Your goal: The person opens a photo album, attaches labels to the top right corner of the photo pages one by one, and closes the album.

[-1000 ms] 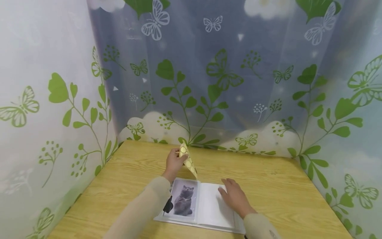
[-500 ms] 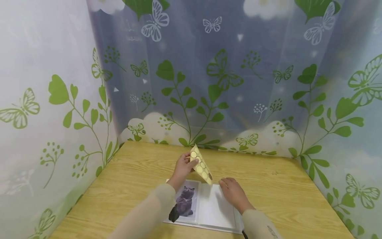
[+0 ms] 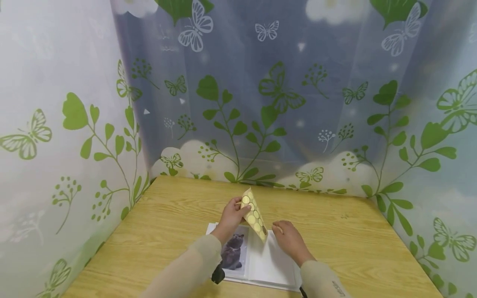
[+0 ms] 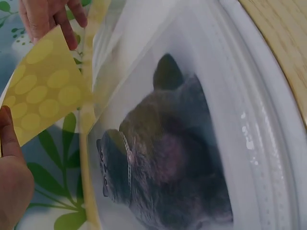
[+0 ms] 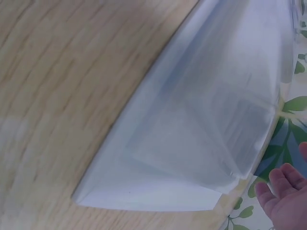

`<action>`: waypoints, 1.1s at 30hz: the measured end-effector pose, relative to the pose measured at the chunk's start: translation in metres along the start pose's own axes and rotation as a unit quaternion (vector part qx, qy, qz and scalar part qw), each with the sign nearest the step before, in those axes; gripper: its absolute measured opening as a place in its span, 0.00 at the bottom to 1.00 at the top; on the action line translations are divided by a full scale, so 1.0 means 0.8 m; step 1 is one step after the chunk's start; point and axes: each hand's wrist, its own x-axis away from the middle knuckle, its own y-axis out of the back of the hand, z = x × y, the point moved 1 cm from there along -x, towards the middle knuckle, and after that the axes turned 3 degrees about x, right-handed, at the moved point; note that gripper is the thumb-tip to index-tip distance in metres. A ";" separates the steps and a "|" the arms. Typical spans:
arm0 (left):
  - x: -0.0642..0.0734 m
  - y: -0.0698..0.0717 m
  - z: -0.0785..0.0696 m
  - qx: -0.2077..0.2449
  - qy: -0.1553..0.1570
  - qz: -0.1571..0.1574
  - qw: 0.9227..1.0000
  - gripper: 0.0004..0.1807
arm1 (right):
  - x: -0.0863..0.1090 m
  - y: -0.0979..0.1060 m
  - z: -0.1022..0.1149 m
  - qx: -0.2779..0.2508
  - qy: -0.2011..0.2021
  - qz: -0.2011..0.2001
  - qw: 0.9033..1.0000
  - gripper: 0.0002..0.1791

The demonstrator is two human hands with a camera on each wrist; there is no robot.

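Note:
My left hand [image 3: 229, 219] pinches a yellow card [image 3: 255, 218] patterned with round pale spots, thumb on the patterned face. Tilted, the card hangs over the far edge of an open photo album [image 3: 273, 265]. On the album's left page, a grey cat photo [image 3: 232, 254] sits in a clear sleeve [image 4: 261, 158], partly covered by my left forearm. The right page looks white, with a clear pocket [image 5: 192, 139]. By that page's far edge is my right hand [image 3: 291, 241], its fingers loosely bent and holding nothing visible [image 5: 288, 196].
The album lies on a wood-grain table [image 3: 179, 207]. Behind and at both sides hangs a curtain [image 3: 238, 103] printed with leaves and butterflies. A dark wrist-worn device [image 3: 218, 274] shows beneath my left forearm.
My left hand has carried the yellow card to the right and slightly nearer, from above the cat photo toward the white page. My right hand has shifted slightly left, its fingers more bent.

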 end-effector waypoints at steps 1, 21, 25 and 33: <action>0.000 0.000 0.000 0.003 -0.003 0.004 1.000 0.29 | 0.000 0.000 0.000 0.000 -0.004 0.001 1.000 0.21; 0.003 -0.008 -0.002 0.037 0.006 0.035 0.999 0.29 | 0.000 -0.003 0.001 -0.064 -0.066 0.030 0.995 0.28; 0.003 -0.008 -0.002 0.032 0.008 0.026 0.999 0.29 | -0.001 -0.002 -0.001 -0.072 -0.058 0.019 0.996 0.26; 0.004 -0.008 0.007 -0.041 0.019 -0.027 0.999 0.30 | -0.004 0.003 -0.001 -0.067 -0.051 -0.026 0.996 0.19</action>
